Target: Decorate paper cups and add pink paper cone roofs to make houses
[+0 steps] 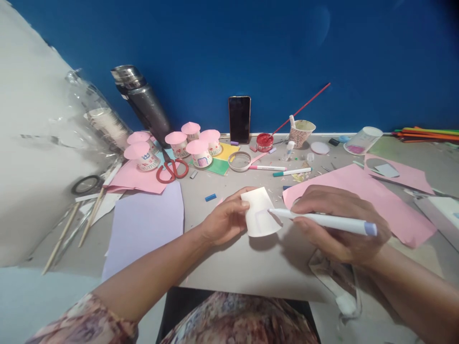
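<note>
A small white paper cup (258, 219) is tilted over the middle of the table, with my left hand (227, 217) closed on its left side, thumb on the near face. Faint pale purple lines show on the cup. Between the thumb and fingers of my right hand (337, 222) is a white marker (328, 221) with a lilac end. The marker's tip is at the cup's right side. Several small cups with pink paper tops, such as one drawn with a purple shape (202, 159), stand at the back left.
Red-handled scissors (172, 171), a lilac sheet (143, 224) and wooden sticks (62, 236) lie left. A phone (240, 119) leans on the blue wall, near a dark flask (143, 102). Pink paper (366, 196) lies right; a patterned cup (302, 134) stands behind.
</note>
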The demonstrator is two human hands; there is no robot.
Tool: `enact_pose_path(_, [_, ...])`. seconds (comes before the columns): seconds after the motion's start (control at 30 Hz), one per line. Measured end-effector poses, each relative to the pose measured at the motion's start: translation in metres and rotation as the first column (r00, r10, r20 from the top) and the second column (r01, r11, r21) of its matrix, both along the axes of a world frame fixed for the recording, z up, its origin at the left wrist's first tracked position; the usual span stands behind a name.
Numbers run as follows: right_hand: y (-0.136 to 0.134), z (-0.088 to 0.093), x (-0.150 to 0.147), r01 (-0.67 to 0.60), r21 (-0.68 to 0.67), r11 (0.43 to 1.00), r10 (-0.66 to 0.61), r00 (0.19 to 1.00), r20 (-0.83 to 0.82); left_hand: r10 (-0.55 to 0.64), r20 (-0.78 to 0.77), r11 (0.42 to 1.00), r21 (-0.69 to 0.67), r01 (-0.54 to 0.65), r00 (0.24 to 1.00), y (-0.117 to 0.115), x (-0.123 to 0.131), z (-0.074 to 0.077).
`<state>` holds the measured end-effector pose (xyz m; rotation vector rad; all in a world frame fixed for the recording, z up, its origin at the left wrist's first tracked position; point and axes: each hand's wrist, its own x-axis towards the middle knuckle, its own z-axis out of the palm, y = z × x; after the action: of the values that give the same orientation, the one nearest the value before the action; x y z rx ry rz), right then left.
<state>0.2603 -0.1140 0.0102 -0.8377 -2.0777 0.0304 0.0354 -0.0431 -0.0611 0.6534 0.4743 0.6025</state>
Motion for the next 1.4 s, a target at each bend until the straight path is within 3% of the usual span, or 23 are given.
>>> enact_pose_path(0.33, [-0.0006, -0.0057, -0.0017, -0.057, -0.076, 0.995, 0.045, 0.987, -0.152, -0.009, 0.002, 0.998, -0.062, 0.009, 1.0, 0.0001, -0.0004, 0.0025])
enact_pose_path(0.63, [-0.0013, -0.0055, -0.0017, -0.127, -0.14, 0.982, 0.1, 0.978, -0.182, -0.036, 0.03, 0.998, -0.046, 0.038, 0.999, 0.0004, -0.0002, 0.0011])
enact_pose_path(0.83, [-0.0013, -0.0096, -0.0044, -0.077, -0.12, 0.99, 0.05, 0.975, -0.215, -0.049, 0.023, 0.997, -0.057, 0.05, 0.999, 0.0001, -0.0021, 0.0002])
enact_pose_path(1.0, [-0.0021, -0.0088, -0.0035, -0.16, -0.163, 0.974, 0.117, 0.963, -0.242, -0.052, 0.022, 0.998, -0.039, 0.053, 0.998, 0.0002, -0.0013, 0.0018])
enact_pose_path(1.4, [-0.0033, -0.0095, -0.0024, -0.2, -0.193, 0.961, 0.144, 0.953, -0.267, -0.082, 0.045, 0.997, -0.007, 0.083, 0.996, 0.0008, 0.0008, 0.0057])
